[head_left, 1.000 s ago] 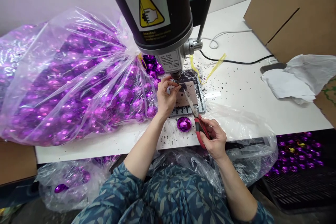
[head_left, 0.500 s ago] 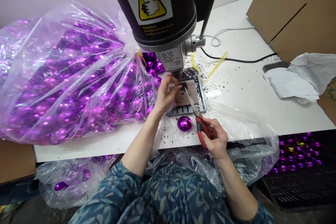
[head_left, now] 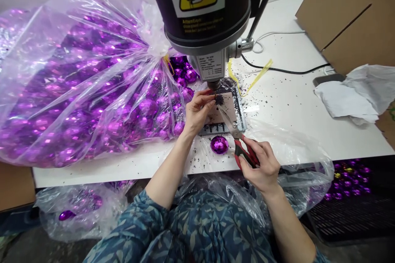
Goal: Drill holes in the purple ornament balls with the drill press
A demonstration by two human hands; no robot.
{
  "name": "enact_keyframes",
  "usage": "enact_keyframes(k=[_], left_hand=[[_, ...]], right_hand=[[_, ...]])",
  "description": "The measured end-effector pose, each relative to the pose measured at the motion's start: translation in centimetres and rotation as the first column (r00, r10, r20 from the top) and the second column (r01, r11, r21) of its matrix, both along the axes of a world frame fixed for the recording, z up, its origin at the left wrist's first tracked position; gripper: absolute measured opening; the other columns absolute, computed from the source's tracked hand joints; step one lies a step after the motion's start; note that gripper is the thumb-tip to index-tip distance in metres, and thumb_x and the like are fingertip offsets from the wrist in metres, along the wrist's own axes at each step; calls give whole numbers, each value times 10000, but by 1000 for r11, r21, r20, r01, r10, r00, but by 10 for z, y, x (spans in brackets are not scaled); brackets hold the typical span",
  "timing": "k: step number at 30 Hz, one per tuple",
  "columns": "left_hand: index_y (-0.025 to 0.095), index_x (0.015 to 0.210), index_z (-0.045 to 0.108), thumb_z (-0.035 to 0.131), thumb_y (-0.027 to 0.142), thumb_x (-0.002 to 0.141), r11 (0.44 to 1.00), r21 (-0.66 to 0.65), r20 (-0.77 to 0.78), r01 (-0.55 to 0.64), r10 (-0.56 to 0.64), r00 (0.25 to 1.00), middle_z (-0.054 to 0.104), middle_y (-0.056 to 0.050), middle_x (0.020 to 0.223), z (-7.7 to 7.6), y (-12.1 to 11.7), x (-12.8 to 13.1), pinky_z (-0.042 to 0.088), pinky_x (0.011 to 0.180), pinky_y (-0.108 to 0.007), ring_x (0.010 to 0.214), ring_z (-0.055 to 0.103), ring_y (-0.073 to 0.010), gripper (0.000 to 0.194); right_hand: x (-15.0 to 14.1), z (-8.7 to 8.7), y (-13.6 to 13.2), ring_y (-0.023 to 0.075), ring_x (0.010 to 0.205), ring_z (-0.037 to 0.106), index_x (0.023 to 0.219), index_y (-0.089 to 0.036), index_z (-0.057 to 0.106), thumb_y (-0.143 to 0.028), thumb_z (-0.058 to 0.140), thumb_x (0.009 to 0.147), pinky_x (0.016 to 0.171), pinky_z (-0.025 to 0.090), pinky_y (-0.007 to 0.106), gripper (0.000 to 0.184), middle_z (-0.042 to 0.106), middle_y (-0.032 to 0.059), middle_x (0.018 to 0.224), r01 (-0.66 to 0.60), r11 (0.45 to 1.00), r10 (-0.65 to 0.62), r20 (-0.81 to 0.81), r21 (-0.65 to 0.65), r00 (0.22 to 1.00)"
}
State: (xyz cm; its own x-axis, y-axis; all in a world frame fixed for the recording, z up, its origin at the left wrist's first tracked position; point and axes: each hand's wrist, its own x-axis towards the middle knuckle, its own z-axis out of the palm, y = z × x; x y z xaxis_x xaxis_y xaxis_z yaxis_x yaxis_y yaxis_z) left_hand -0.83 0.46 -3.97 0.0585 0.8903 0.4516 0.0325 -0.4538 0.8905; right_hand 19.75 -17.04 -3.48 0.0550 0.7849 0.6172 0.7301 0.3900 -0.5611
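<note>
My left hand (head_left: 199, 111) is under the chuck (head_left: 213, 84) of a black bench drill press (head_left: 203, 28). Its thumb and fingers are pinched together; what they hold, if anything, is too small to name. My right hand (head_left: 262, 163) grips long-nose pliers (head_left: 237, 133) by their red and black handles. The pliers' jaws reach up and left over a pale block (head_left: 226, 111) on the drill's metal base (head_left: 241, 119). Dark shavings lie on the block below my left fingertips. In front of the base sits a shiny purple faceted ornament (head_left: 219, 144).
A big clear bag (head_left: 92, 86) of purple ornaments fills the table's left side. At right are a cardboard box (head_left: 348, 20), crumpled white paper (head_left: 342, 98) and a black cable (head_left: 286, 72). A yellow strip (head_left: 259, 77) lies behind the base. A black crate (head_left: 345, 218) stands lower right.
The view has shifted slightly, so the drill appears further right. The pliers and my right hand have turned a little; my left hand stays pinched below the chuck.
</note>
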Motion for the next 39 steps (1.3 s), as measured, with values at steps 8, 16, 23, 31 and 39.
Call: enact_keyframes(k=[8,16,23,31,39], left_hand=[[274,1084,822,744,599,949,1000,20,13,16,-16,1000,747,-81,1250,-3,-2,7,627,990,-401,1198,732,-241,360],[288,1097,824,745,603,947,1000,13,37,2,-3,999,740,-72,1276,-8,-3,12,612,1018,-400,1228,717,-234,358],[285,1088,831,758,622,928,1000,-7,77,8,-8,997,741,-79,1257,-8,-3,13,621,998,-395,1218,721,-243,379],[290,1076,823,745,643,928,1000,-19,62,-6,7,998,737,-74,1278,-7,-3,12,622,997,-406,1220,720,-246,391],[277,1076,813,765,633,917,1000,-27,89,10,-7,996,731,-81,1276,-6,-4,13,623,981,-393,1203,725,-245,393]], right_hand=[[2,10,12,83,777,642,1348,-244,654,-202,729,860,629,546,172,495,679,27,981,77,995,-90,248,62,965],[1,13,20,83,776,657,1332,-232,650,-233,713,875,584,516,175,462,695,31,977,125,988,-148,344,87,927],[-1,7,23,82,785,669,1359,-257,638,-246,712,874,592,509,175,491,677,19,956,161,983,-182,387,87,904],[-2,2,19,100,828,686,1350,-255,672,-259,706,870,621,504,190,482,674,35,946,202,971,-238,432,129,870],[-3,1,18,95,828,687,1363,-263,666,-245,703,863,622,490,188,502,671,30,936,205,962,-264,434,178,862]])
